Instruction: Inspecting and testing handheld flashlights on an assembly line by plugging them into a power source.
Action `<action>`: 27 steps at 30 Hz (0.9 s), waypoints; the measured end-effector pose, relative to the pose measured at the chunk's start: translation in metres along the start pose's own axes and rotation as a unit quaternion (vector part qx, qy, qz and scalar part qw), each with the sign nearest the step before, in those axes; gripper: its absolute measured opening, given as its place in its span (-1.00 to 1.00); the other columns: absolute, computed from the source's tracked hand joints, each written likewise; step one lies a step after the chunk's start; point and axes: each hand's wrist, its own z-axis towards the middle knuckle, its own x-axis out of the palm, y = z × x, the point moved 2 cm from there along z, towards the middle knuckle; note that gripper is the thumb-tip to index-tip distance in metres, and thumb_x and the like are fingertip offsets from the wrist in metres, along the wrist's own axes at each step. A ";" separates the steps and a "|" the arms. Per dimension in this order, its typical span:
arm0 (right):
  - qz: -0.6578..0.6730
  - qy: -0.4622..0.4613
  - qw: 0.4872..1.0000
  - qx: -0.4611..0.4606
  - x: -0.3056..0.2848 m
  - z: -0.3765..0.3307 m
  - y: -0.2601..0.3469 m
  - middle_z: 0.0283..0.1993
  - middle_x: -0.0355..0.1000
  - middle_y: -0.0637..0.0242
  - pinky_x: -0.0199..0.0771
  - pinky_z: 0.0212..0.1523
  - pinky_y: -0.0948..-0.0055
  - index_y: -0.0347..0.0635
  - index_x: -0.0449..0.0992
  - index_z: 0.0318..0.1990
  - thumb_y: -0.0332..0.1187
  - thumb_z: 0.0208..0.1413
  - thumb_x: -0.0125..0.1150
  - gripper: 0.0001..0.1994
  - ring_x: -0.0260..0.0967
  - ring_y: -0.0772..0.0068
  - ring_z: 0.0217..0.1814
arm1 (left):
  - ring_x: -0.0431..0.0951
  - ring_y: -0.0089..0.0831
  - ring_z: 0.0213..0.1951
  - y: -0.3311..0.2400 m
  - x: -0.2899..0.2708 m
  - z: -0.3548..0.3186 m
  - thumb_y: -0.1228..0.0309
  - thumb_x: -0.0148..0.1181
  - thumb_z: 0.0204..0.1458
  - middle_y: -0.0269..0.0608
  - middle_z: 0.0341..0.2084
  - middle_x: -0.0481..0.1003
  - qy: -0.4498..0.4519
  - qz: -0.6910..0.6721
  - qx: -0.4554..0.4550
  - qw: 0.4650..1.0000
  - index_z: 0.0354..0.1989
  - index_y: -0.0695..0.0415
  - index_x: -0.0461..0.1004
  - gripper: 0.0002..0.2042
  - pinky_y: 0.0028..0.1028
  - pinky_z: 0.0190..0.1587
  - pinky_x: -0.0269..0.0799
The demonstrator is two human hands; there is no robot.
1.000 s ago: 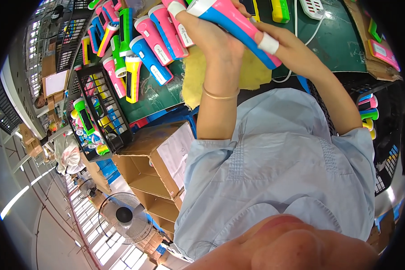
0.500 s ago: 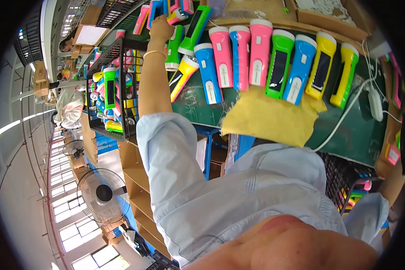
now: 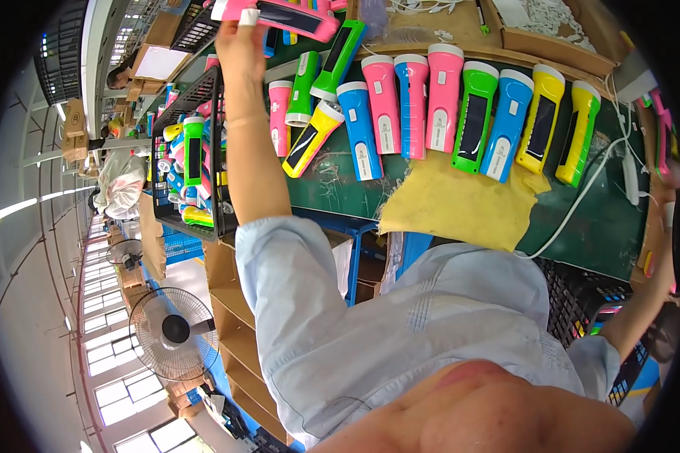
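Observation:
My left hand [image 3: 239, 47], with a white cover on one fingertip, grips a pink flashlight [image 3: 298, 20] with a dark panel along its side. It is held sideways above the far left of the table. Below it lie two green flashlights [image 3: 304, 87], another pink flashlight [image 3: 279, 113] and a tilted yellow flashlight [image 3: 314, 140]. To the right runs a row of blue, pink, green and yellow flashlights, among them a green one with a dark panel [image 3: 474, 117]. My right hand [image 3: 671, 189] is at the dark right rim, beside pink pieces [image 3: 663, 136]; its fingers do not show clearly.
A black crate [image 3: 217, 151] full of flashlights stands on the left. A yellow cloth [image 3: 457, 204] lies on the green table [image 3: 329, 185]. A white cable [image 3: 582, 204] crosses the right side. Another black crate [image 3: 574, 294] sits below the table; a fan [image 3: 175, 329] stands lower left.
My left hand has lifted a pink flashlight from the far group and brought it left, turned sideways. My right forearm has risen at the right edge, bringing the hand into view.

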 end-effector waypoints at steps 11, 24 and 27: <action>0.348 0.070 0.934 -0.046 0.136 -0.093 0.112 -0.25 0.34 0.26 0.37 -0.21 0.44 -0.30 0.39 -0.09 -0.39 -0.12 0.25 -0.61 0.33 0.38 -0.21 | 0.18 -0.22 0.17 0.052 0.222 -0.251 0.11 0.20 -0.06 -0.05 0.12 0.18 0.214 -0.339 -0.175 0.899 0.18 0.20 0.04 -0.30 -0.30 0.21 0.06; 0.254 0.075 0.964 0.011 0.149 -0.108 0.025 -0.32 0.35 0.34 0.24 -0.42 0.66 -0.30 0.40 -0.13 -0.50 0.04 0.07 -0.78 0.25 0.64 -0.40 | 0.40 -0.42 -0.47 0.043 0.240 -0.268 0.20 0.01 0.09 -0.18 -0.40 0.36 0.110 -0.293 -0.344 0.885 -0.01 0.19 0.19 -0.61 -0.44 -0.39 0.39; 0.259 0.054 0.963 0.043 0.145 -0.108 0.013 -0.46 0.33 0.44 0.19 -0.44 0.67 -0.31 0.44 -0.23 -0.51 0.08 0.00 -0.86 0.17 0.71 -0.47 | 0.40 -0.43 -0.57 0.035 0.249 -0.264 0.13 0.00 0.09 -0.21 -0.49 0.37 0.115 -0.365 -0.418 0.824 -0.07 0.16 0.21 -0.61 -0.48 -0.51 0.35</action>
